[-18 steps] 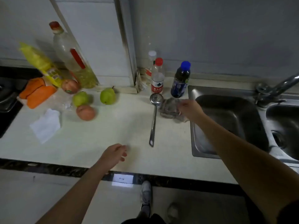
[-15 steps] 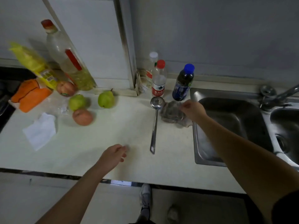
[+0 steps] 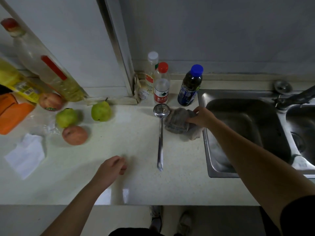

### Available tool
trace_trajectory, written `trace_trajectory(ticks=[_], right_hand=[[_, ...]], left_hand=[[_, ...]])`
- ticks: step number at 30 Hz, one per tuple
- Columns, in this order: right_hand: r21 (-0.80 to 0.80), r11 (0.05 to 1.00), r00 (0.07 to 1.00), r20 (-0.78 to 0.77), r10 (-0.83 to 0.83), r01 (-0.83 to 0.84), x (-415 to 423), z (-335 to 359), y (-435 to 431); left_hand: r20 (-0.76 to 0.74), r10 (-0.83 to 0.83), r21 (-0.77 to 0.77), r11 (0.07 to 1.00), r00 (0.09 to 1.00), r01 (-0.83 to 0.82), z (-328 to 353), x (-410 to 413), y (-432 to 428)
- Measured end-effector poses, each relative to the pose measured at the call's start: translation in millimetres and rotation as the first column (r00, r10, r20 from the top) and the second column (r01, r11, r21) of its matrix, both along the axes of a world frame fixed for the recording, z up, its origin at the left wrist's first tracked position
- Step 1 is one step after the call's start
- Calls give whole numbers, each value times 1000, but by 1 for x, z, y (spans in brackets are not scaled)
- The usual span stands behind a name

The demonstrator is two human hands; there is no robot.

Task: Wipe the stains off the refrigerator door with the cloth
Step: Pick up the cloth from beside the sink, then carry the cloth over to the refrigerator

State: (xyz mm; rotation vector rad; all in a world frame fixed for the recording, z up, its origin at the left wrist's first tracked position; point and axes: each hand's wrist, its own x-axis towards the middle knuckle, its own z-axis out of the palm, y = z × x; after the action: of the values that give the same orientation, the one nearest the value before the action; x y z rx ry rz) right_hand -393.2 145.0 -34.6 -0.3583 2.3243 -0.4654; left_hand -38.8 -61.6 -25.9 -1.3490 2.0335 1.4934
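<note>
A crumpled grey cloth (image 3: 179, 123) lies on the pale countertop (image 3: 136, 150) beside the sink's left rim. My right hand (image 3: 201, 116) rests on the cloth's right side with fingers curled into it, gripping it. My left hand (image 3: 111, 168) hovers low over the counter near the front edge, fingers loosely curled, holding nothing. No refrigerator door is in view.
A slotted metal spoon (image 3: 161, 133) lies just left of the cloth. Behind it stand three bottles (image 3: 162, 84), one blue-capped (image 3: 190, 86). Pears, apples (image 3: 75, 135), a big oil bottle (image 3: 47, 65), orange packets and a white tissue (image 3: 25, 155) sit left. A steel sink (image 3: 247, 130) is right.
My right hand has closed its fingers down onto the cloth. The camera has tilted and moved closer over the counter. My left hand has stayed about where it was.
</note>
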Motion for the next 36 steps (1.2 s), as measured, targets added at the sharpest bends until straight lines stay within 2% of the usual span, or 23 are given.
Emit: trace_trajectory(ticks=[3,8,11,15,20,27,30,32,34,36], right_hand=[[8,1000,1000,5,1,-1,16,-3,3],[-113,992,997,-60,-54,47,52,-2,20],[-233,960,987,40,-153,158,78,9,32],[-429,862,962,135,-236,271,125,32,54],[-590,754,954,242,-176,289,184,54,79],[-611,785,976,213,44,98,255,48,113],[-567,823,963,219,159,-7,289,35,120],[-526,844,935,235,267,-108,318,30,119],[-496,842,887,265,378,-211,354,30,114],[-499,819,826,307,473,-283,392,31,106]], left_hand=[[-1,6,11,1000,1000,-6,1,1,1],[2,6,7,1000,1000,-6,6,12,9],[6,15,-5,1000,1000,-15,12,23,19],[-22,47,-27,998,999,-48,24,43,39],[-55,209,-16,978,976,-210,31,84,80],[-73,411,-33,910,909,-414,36,175,177],[-13,528,-22,849,849,-528,21,233,228],[27,634,0,773,773,-635,10,275,269],[64,758,38,648,649,-761,1,316,310],[100,873,79,472,478,-878,-7,353,348]])
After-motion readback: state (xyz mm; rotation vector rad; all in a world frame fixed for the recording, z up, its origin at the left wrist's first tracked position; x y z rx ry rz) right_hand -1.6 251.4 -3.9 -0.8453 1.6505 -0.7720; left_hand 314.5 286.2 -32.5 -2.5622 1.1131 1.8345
